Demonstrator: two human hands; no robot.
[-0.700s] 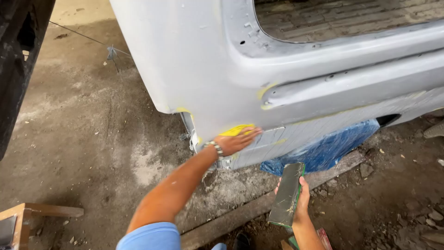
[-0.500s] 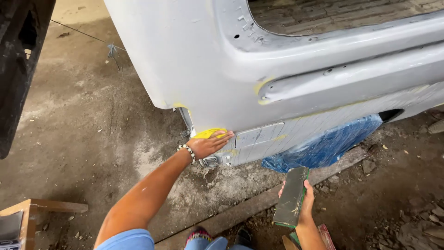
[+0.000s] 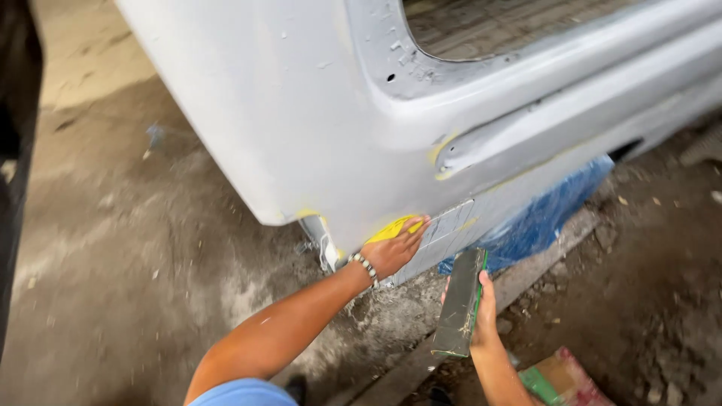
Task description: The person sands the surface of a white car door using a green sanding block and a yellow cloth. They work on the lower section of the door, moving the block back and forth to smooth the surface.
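Observation:
My left hand (image 3: 395, 249), with a beaded bracelet at the wrist, presses a yellow pad (image 3: 392, 228) flat against the lower edge of a grey primed vehicle body panel (image 3: 301, 128). My right hand (image 3: 483, 316) hangs lower and to the right, away from the panel, gripping a long flat dark sanding block (image 3: 460, 303) held upright. Yellow filler marks show along the panel's body line and lower corner.
Blue plastic sheeting (image 3: 545, 218) hangs under the panel on the right. A wooden plank (image 3: 519, 274) lies on the dusty concrete floor (image 3: 128, 271) beneath. A red and green box (image 3: 560, 380) sits at the bottom right. Dark bodywork (image 3: 13, 150) runs along the left edge.
My left hand with the yellow pad has slid a little along the panel's lower edge. The view has shifted; my right hand still holds the block away from the panel.

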